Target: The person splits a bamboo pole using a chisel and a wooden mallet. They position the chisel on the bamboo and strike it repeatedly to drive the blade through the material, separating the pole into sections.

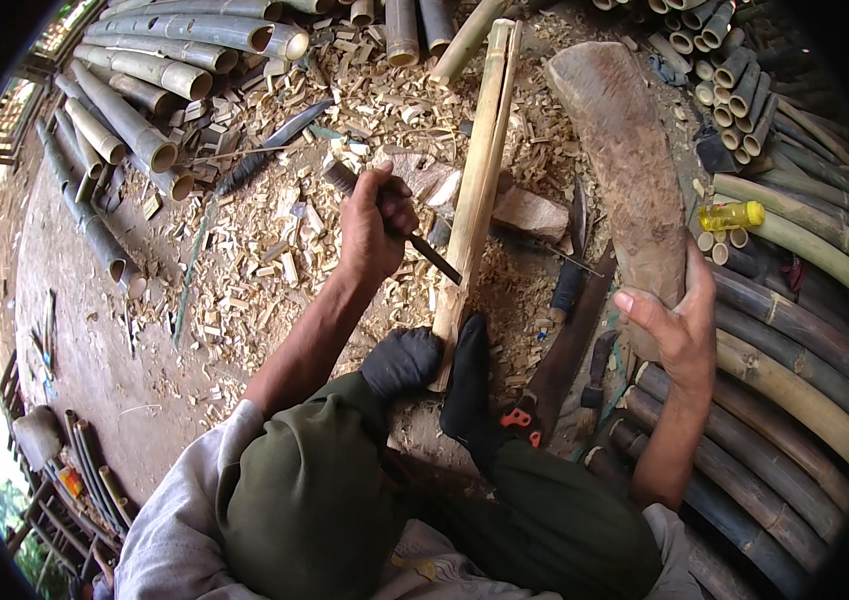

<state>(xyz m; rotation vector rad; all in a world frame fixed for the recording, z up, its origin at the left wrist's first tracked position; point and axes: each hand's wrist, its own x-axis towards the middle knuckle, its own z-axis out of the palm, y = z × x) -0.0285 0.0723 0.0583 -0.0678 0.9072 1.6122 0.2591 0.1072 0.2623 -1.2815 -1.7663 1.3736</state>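
My left hand is closed round a chisel with a dark handle. The chisel slants down to the right, and its tip meets the lower part of a long, pale split length of wood or bamboo. That piece rests across a stone-like block, its near end between my two dark-socked feet. In my right hand is a thick, worn wooden club, gripped at its narrow near end. Its broad end points away from me, to the right of the split piece and apart from it.
Chips cover the ground. A long knife lies far left; another dark-handled knife and a saw with an orange handle lie right of my feet. Bamboo poles are stacked right, with a yellow bottle on them; more poles lie far left.
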